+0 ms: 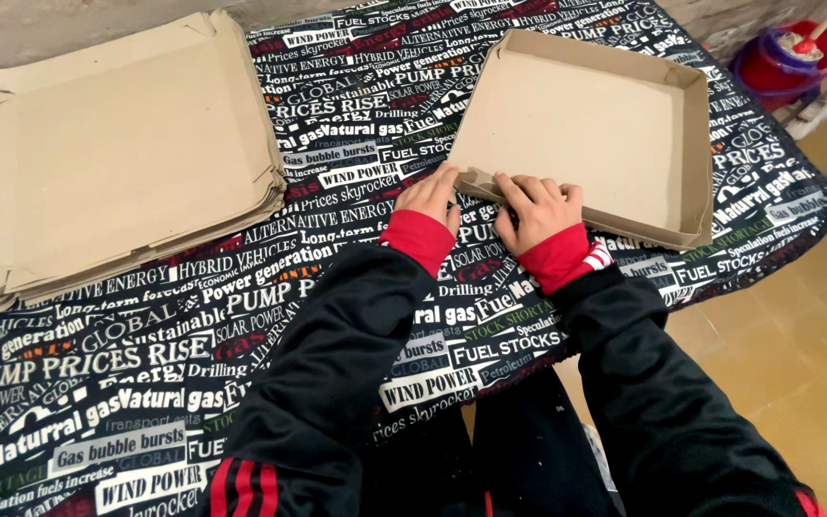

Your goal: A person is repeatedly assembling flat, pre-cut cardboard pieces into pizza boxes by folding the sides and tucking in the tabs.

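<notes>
A person's left hand (430, 198) and right hand (538, 213) press flat, fingers spread, on the near corner of an open cardboard tray (586, 134); neither hand is closed around it. The shallow tray, walls folded up, holds nothing and lies at the right of a counter (337, 287) draped in a black cloth printed with lettering. A stack of flat cardboard blanks (117, 153) rests at the left, well apart. A red bucket (796, 62) holding a mop stands on the floor beyond.
</notes>
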